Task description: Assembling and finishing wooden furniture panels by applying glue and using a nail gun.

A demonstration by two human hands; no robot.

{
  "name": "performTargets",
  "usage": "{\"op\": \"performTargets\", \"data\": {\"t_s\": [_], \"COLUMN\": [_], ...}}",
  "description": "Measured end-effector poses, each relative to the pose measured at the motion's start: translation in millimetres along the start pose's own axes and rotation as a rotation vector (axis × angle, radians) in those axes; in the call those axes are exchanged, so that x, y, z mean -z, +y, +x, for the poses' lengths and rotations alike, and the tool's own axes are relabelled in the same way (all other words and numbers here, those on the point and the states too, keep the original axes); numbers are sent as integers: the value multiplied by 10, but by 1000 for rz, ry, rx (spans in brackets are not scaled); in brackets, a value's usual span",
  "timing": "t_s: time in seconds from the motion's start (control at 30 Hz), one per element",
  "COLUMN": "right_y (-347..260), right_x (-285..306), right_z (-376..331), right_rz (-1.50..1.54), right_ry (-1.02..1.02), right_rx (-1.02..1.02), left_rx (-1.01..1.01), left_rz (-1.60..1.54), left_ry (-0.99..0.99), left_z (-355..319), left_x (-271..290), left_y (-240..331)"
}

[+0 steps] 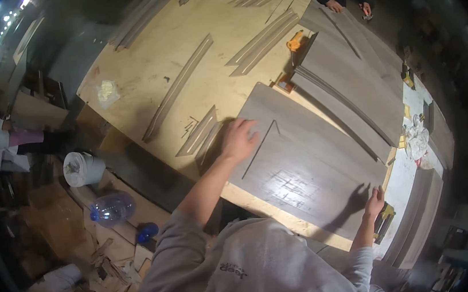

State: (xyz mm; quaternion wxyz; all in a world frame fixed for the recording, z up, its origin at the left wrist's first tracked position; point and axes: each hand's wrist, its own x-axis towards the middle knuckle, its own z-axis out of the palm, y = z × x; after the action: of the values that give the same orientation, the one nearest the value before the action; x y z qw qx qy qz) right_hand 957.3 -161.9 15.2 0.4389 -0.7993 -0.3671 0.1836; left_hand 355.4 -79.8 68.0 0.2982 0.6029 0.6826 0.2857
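Note:
A large grey-brown wood panel [304,155] lies flat before me on the table, light glaring off its scuffed near part. At its left edge is my left hand [239,139], fingers apart and reaching over the surface, holding nothing I can see. My right hand [374,202] is by the panel's right edge, fingers raised and partly apart, casting a shadow on the panel. Close beside it is a yellow-and-black tool [385,218], its kind unclear. A thin dark bent line [260,149] marks the panel near my left hand.
Trim strips [178,89] lie on the pale plywood table [139,70]. Beyond my panel are another panel [350,98] with long strips and an orange tool [295,41]. A co-worker's hand [334,6] touches the far end. A white bucket [83,169] and blue bottle [113,209] stand left.

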Motion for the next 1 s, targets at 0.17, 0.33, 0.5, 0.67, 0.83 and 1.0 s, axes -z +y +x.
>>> {"op": "performTargets", "data": {"t_s": [0.17,0.33,0.5,0.67,0.83,1.0], "right_y": [-312,-1112,-1454,-1890,-2168,-1971], "right_x": [-384,-936,-1136,-1362,-1409,-795], "right_z": [-1208,-2117,-2403,-2706,-2724,-2414], "right_rz": [-84,72,-26,331,643,1016], "right_ry": [-109,-192,-183,-361,-587,-470], "right_rx": [85,-63,43,-164,-281,-392], "left_rx": [137,24,138,281,27,-8], "left_rz": [212,322,97,-625,-634,-594], "left_ry": [190,73,-52,-314,-778,-1001], "left_z": [-852,-963,-847,-937,-1111,-1125], "left_x": [956,1247,1237,879,214,-316], "left_y": [-1227,-1397,-1469,-774,532,1163]}}
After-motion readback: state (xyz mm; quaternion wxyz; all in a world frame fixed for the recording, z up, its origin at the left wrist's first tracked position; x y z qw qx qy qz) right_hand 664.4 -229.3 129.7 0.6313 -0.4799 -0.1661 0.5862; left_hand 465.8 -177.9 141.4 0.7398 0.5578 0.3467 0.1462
